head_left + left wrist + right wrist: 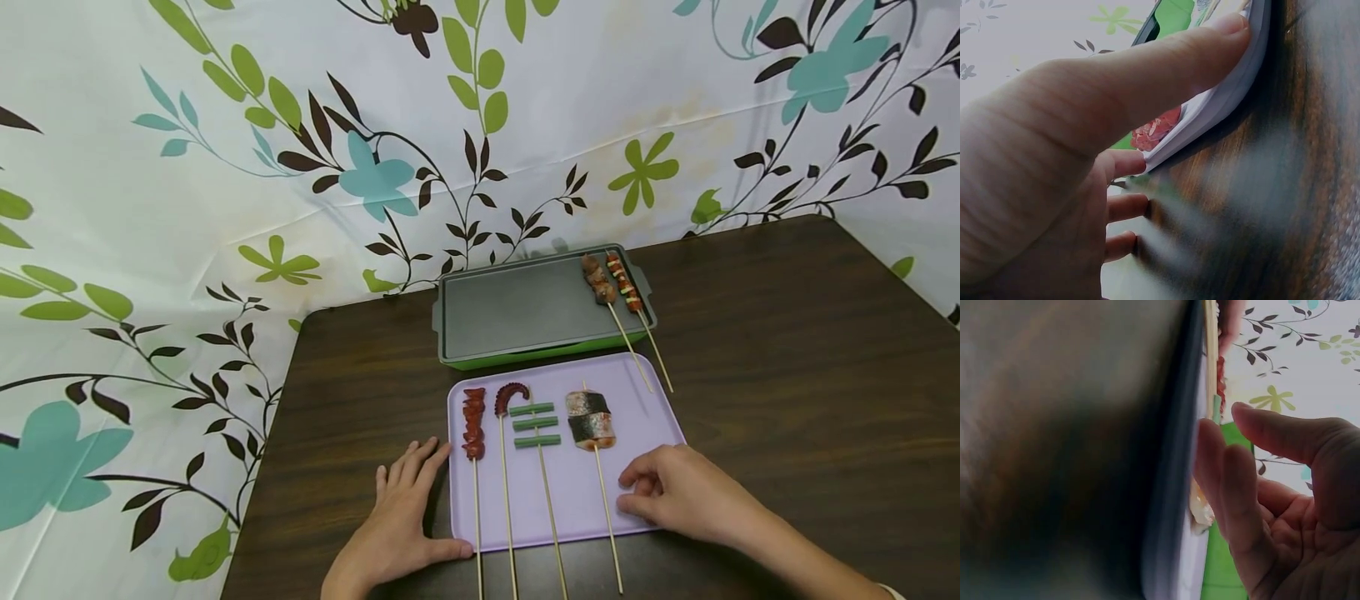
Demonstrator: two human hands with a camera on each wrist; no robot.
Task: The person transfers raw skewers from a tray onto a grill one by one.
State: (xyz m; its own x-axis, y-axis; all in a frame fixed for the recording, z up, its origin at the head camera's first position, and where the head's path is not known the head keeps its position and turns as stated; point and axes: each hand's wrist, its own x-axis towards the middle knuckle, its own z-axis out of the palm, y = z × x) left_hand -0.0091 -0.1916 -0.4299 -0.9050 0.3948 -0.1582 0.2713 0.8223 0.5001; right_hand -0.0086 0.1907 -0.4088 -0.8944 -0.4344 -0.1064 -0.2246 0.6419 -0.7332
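Note:
A lilac tray holds several skewers. From left to right they are red chunks, a curled dark-red tentacle, green stalks and fish-like pieces with dark skin. My left hand lies at the tray's left side, fingers spread, forefinger and thumb at its edge. In the left wrist view that thumb stretches along the tray's rim. Over the tray's right part hovers my right hand, its fingers loosely bent with nothing between them, right of the fish skewer.
Behind the tray stands a green grill with a grey plate. Two skewers, brown meat and red-and-yellow pieces, lie on its right end, their sticks reaching over the tray. The dark wooden table meets a leaf-patterned cloth at the back.

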